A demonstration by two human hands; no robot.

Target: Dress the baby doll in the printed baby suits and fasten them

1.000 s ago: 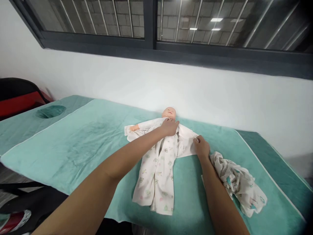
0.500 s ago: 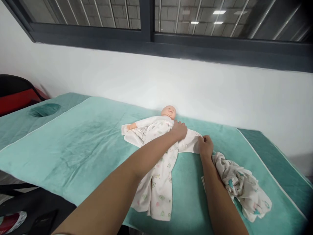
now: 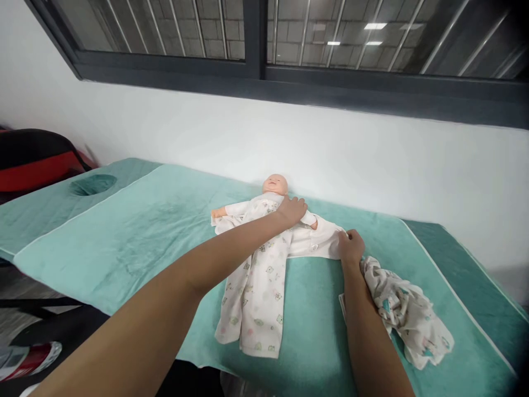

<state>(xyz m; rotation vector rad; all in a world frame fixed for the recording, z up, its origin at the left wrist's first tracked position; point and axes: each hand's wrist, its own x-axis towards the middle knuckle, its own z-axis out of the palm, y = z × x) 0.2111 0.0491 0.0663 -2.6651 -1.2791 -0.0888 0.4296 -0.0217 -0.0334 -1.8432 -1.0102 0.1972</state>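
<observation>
A baby doll (image 3: 275, 184) lies on its back, wearing white trousers (image 3: 264, 286) with a small print and a light top. My left hand (image 3: 293, 210) is wrapped over the doll's shoulder and upper arm on the right side. Past my fingers, the small doll hand (image 3: 314, 225) shows bare above the cloth. A white garment (image 3: 322, 241) spreads out from under the doll to the right. Its far end is pinched in my closed right hand (image 3: 351, 246). The doll's other arm (image 3: 225, 211) stretches out to the left.
A crumpled printed cloth (image 3: 407, 314) lies right of my right forearm. Everything rests on a green padded bed (image 3: 136, 248) with a face hole (image 3: 93, 184), against a white wall (image 3: 351, 160). A bottle (image 3: 31, 358) with a red label is at lower left.
The doll has shifted slightly left, away from my right hand. Its right-side hand now shows outside the white garment, which my right hand still grips. My left hand moved left with the doll.
</observation>
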